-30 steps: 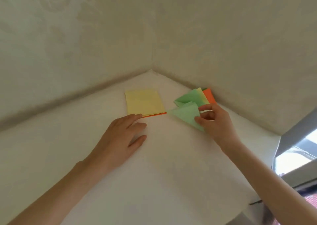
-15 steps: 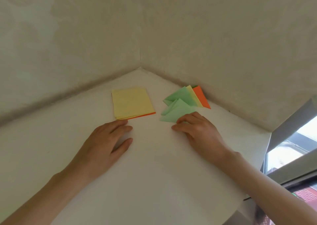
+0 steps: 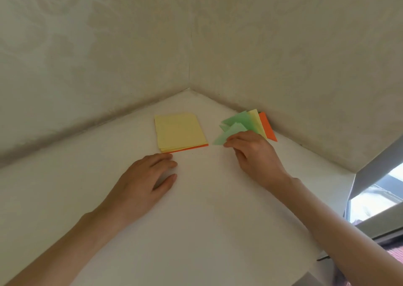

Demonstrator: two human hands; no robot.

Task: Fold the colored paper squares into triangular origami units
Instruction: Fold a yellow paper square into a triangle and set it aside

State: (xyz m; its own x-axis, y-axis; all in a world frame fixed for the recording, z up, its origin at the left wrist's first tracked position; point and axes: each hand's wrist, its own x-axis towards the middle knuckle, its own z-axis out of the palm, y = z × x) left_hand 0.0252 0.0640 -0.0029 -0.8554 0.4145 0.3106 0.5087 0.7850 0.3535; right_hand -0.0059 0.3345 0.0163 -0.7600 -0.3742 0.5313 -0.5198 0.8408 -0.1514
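Paper squares (image 3: 180,132), yellow over orange, lie stacked at the far middle of the counter (image 3: 196,220); folded triangles (image 3: 250,120) fan out to their right. Your left hand (image 3: 144,181) lies spread flat just near the stack, holding nothing; your right hand (image 3: 253,152) rests fingertips (image 3: 227,143) on the nearest green triangle (image 3: 229,134). Sheets this thin should be light, limp and clingy: peel one up by a near corner.

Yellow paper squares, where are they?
Head view: the yellow paper squares lie just beyond the left hand, left of the folded triangles, near the corner.
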